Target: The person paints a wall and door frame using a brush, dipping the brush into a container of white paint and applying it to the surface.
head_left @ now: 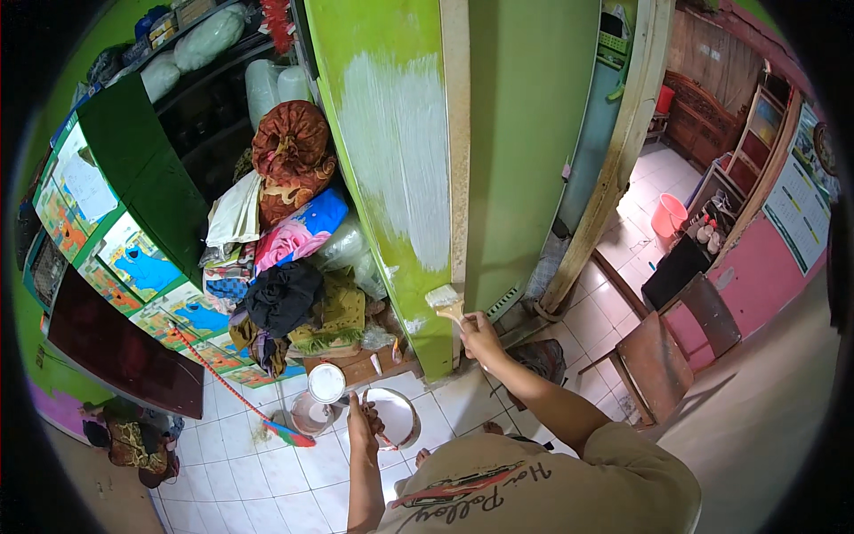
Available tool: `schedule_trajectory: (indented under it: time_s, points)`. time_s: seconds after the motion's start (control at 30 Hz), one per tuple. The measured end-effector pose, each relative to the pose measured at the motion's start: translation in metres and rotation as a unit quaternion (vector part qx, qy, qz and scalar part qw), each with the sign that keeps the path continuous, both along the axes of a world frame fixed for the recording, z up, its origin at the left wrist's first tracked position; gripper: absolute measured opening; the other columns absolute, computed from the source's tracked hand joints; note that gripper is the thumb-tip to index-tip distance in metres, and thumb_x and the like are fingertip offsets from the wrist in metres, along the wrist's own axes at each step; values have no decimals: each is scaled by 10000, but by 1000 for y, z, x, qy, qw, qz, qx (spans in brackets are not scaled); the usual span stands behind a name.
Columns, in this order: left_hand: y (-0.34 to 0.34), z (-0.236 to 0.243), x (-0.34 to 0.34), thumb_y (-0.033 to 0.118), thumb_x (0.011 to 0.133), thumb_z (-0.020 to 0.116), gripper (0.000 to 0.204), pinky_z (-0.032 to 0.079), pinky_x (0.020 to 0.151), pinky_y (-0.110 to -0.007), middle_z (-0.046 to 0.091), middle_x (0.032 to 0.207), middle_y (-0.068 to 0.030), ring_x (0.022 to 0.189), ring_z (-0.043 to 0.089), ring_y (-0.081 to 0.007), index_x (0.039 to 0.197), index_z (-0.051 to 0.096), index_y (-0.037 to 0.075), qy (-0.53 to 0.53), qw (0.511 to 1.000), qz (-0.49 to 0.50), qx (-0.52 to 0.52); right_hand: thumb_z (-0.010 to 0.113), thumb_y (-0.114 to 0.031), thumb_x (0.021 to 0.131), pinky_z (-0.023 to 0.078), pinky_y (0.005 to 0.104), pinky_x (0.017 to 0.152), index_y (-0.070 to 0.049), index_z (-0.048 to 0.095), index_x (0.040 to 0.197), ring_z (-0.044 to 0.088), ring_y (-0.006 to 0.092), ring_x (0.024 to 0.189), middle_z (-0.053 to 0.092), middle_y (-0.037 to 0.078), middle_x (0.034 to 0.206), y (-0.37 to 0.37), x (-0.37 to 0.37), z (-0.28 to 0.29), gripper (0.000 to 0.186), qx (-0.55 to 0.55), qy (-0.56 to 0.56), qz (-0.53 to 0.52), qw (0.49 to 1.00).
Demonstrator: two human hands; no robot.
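Gripping the brush point(446, 303) by its handle, the right hand point(481, 339) is closed; bristles lie at the green wall point(431, 347). The left hand point(363, 422) grasps a paint cup point(326, 384); tilting it could spill paint onto the floor tiles point(222, 449).

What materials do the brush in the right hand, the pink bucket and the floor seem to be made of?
Brush: handle probably plain wood, judging by its pale tan colour; bristles unclear under the white coating.
Pink bucket: probably smooth plastic, suggested by its even, bright colour.
Floor: likely glossy ceramic tile, as pale squares with thin joints and light reflections suggest.
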State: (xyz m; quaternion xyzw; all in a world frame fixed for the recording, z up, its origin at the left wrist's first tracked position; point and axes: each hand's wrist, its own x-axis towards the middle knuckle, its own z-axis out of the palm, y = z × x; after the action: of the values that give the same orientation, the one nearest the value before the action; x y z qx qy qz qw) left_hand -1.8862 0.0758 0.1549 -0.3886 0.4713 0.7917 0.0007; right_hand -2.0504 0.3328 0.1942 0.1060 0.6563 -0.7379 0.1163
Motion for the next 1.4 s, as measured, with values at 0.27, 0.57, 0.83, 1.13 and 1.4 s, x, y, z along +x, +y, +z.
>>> schedule_trajectory:
  time_s: [0.27, 0.57, 0.83, 1.13, 1.4]
  points:
    - [1, 3, 0, 605, 919, 441, 541, 237, 405, -257, 331, 535, 49, 394, 270, -86, 786, 503, 85, 12, 1000, 8, -5, 517, -202, 938, 378, 279, 408, -20, 475, 1128, 456, 99, 495, 531, 24, 751, 10, -16, 167, 267, 8, 200, 15, 980]
    - [-2, 3, 4, 622, 893, 473, 555, 289, 431, -284, 369, 535, 39, 395, 299, -102, 821, 511, 74, 27, 1000, -1, -2, 477, -215, 981, 433, 280, 628, 4, 473, 1132, 515, 130, 685, 541, 54, 779, -17, -29, 195, 266, 34, 405, -5, 914]
    - [-3, 0, 7, 629, 905, 458, 550, 217, 403, -262, 313, 531, 54, 390, 254, -84, 782, 487, 94, 13, 1000, 18, 10, 461, -264, 983, 430, 333, 587, -13, 526, 1047, 527, 164, 639, 548, 55, 723, -31, 2, -1, 268, 81, 181, 28, 980]
    - [-7, -5, 11, 618, 903, 476, 518, 225, 407, -253, 322, 529, 54, 392, 262, -81, 733, 469, 129, 14, 1000, 17, 14, 486, -231, 958, 284, 210, 400, -78, 467, 995, 347, 52, 485, 448, -29, 683, -49, 0, 99, 158, -52, -17, 67, 996]
    - [-17, -8, 17, 613, 903, 481, 511, 226, 398, -258, 327, 526, 51, 388, 268, -84, 722, 461, 135, 28, 999, 26, 19, 449, -213, 992, 306, 209, 452, -57, 507, 1028, 363, 42, 527, 458, -34, 692, -52, 20, 237, 170, -54, 235, 56, 969]
